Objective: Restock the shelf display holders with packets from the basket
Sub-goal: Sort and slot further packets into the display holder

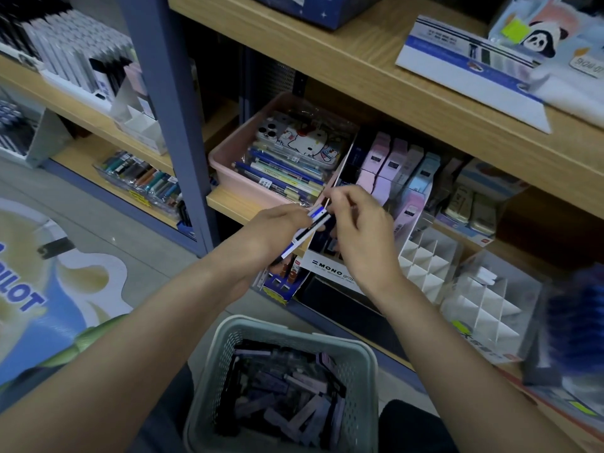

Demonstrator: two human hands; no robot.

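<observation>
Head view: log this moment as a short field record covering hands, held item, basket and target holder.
left hand: left hand grips the lower part of one packet
right hand: right hand pinches the packet's upper end
held item: slim blue, white and black striped packet, tilted, held in front of the shelf
basket: basket sits below the arms, holding many purple-grey and black packets
target holder: MONO holder just below the hands; packet not yet in it
nearby: pink tray of wrapped stationery on the shelf above
</observation>
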